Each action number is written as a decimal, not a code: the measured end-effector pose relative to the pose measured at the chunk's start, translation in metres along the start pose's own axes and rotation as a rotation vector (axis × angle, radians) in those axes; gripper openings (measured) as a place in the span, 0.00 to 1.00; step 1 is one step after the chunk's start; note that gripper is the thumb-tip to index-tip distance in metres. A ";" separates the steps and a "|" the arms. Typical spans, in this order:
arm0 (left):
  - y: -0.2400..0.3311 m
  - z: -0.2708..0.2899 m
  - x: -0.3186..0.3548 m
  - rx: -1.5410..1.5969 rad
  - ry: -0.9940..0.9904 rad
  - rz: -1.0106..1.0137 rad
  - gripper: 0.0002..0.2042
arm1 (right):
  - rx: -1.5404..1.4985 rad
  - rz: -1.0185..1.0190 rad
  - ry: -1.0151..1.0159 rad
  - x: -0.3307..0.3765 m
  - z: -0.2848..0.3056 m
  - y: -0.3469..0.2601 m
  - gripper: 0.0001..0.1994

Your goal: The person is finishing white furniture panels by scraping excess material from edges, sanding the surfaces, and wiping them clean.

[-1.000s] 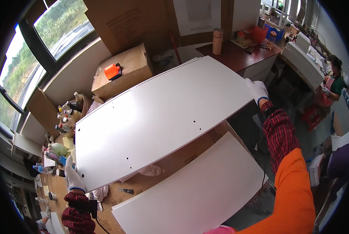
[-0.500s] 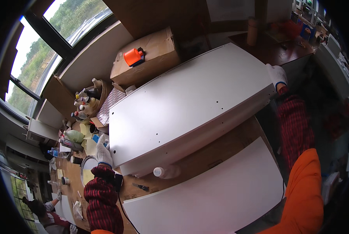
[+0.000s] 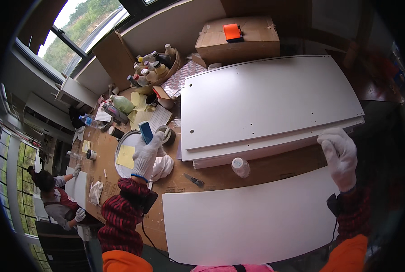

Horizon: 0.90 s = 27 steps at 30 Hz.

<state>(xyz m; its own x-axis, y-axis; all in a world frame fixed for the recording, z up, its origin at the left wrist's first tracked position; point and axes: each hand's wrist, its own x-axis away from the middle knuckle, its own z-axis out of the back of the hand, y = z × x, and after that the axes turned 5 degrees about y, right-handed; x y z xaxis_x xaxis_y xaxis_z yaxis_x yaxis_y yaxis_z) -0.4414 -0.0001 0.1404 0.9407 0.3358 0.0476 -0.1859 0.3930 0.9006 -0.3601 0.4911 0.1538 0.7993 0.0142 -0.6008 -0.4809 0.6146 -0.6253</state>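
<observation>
In my gloved left hand [image 3: 146, 157] is a small blue rectangular block [image 3: 145, 132], raised above the left of the table. My gloved right hand [image 3: 340, 157] hovers just off the front right corner of the white panel [image 3: 275, 97], its fingers loosely curled together and nothing showing in them. That panel has drilled holes and lies flat on a stack of white panels [image 3: 275, 153]. Nearer me lies another large white sheet [image 3: 252, 213]. Between them are a clear plastic bottle [image 3: 241, 167] and a utility knife [image 3: 194, 180].
Beside my left hand are a round lid [image 3: 126, 154], a dark open tub [image 3: 167, 135] and a white cloth [image 3: 162, 168]. Bottles fill a basket [image 3: 177, 65] at the back, near a cardboard box [image 3: 257, 43]. A co-worker [image 3: 60, 199] stands at the far left.
Both my hands have come off the white panel, which now rests flat on the stack. My left hand has picked up the blue block. The view has swung left.
</observation>
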 end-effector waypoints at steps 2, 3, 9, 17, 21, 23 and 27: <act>-0.044 0.030 0.014 0.082 0.063 0.023 0.12 | -0.091 0.048 -0.165 0.027 -0.035 -0.044 0.04; -0.069 0.056 0.018 0.178 0.095 0.029 0.12 | -0.057 0.095 -0.225 0.041 -0.050 -0.064 0.05; -0.136 0.162 0.041 -0.145 0.285 0.140 0.18 | -0.055 -0.005 -0.489 0.124 -0.145 -0.146 0.06; -0.280 0.266 -0.007 -0.844 0.329 -0.049 0.23 | -0.017 -0.085 -0.722 0.181 -0.306 -0.253 0.05; -0.302 0.266 -0.035 -0.796 0.307 -0.071 0.21 | -0.035 -0.114 -0.574 0.158 -0.393 -0.270 0.06; -0.313 0.264 -0.046 -0.766 0.299 -0.076 0.21 | -0.085 -0.135 -0.426 0.115 -0.443 -0.271 0.09; -0.326 0.259 -0.056 -0.697 0.294 -0.069 0.25 | 0.294 0.006 -0.346 0.041 -0.550 -0.242 0.35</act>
<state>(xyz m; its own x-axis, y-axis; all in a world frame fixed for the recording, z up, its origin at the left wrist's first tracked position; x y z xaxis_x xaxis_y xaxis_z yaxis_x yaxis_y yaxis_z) -0.3596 -0.3687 -0.0436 0.8603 0.4670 -0.2043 -0.3575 0.8385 0.4112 -0.4089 -0.0908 0.0060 0.8944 0.2502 -0.3708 -0.4028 0.8110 -0.4242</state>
